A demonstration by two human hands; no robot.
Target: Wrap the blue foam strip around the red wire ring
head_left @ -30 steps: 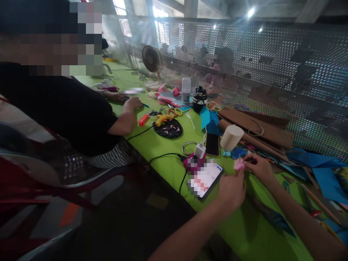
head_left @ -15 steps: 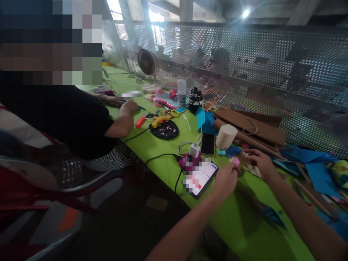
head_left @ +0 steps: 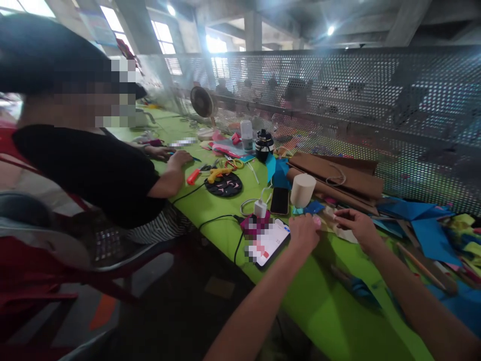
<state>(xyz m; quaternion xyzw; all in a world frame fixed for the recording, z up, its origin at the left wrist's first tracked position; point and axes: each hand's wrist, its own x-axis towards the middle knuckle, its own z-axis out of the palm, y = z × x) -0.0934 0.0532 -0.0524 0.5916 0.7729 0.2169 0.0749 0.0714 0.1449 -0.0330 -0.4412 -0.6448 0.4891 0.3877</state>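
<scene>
Over the green table (head_left: 319, 301), my left hand (head_left: 303, 233) is closed on a small pink piece (head_left: 317, 221) at its fingertips. To its right, my right hand (head_left: 353, 225) has thumb and fingers pressed together; whatever is between them is too small to name. A crumpled beige paper (head_left: 344, 231) lies beside and partly behind my right fingers. Just beyond my left hand stands a cream cylinder (head_left: 302, 189), with blue scraps (head_left: 314, 206) at its foot. A lit phone (head_left: 271, 243) lies left of my left wrist, and a dark phone (head_left: 280, 201) farther back.
A purple power strip (head_left: 252, 223) with cords, a yellow glue gun (head_left: 218, 174) on a black round mat (head_left: 225, 185), a black bottle (head_left: 264, 145), brown folded material (head_left: 334, 178) and blue sheets (head_left: 432, 235) lie about. At the left sits a person in a black shirt (head_left: 86, 175).
The camera view has tilted up, showing more of the seated person and ceiling. My left hand has shifted left toward the cylinder and lit phone, still with the pink piece.
</scene>
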